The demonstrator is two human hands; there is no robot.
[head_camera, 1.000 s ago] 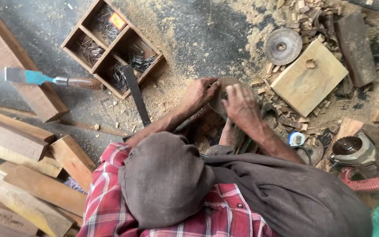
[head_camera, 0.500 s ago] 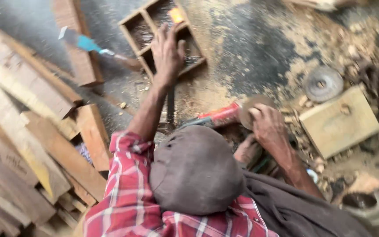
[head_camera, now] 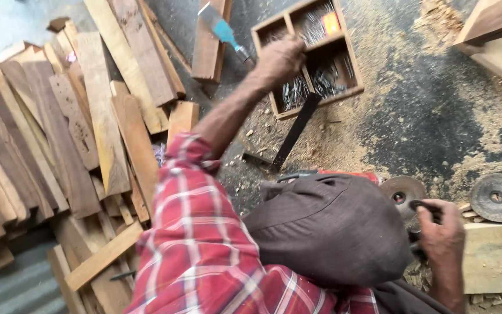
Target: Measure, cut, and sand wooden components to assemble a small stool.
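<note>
My left hand [head_camera: 280, 58] is stretched out to the left edge of a wooden compartment box [head_camera: 352, 87] that holds nails and small metal parts. Its fingers are curled, and whatever lies under them is hidden. A chisel with a blue handle [head_camera: 226, 30] lies just left of that hand, its metal end almost touching it. My right hand [head_camera: 444, 231] grips a dark metal tool [head_camera: 424, 204] held against the round disc [head_camera: 401, 191] of a red angle grinder [head_camera: 347, 174], most of which is hidden behind my cloth-covered head.
Many wooden planks [head_camera: 100, 116] are piled at the left. A flat black bar [head_camera: 294, 135] lies below the box. A loose grinding disc [head_camera: 498, 197] and a wooden block [head_camera: 495, 259] sit at the right, with timber [head_camera: 495, 35] at top right. Sawdust covers the floor.
My left hand left the grinder and reached forward to the compartment box. The right hand stayed at the disc. The view swung, so the planks now fill the left.
</note>
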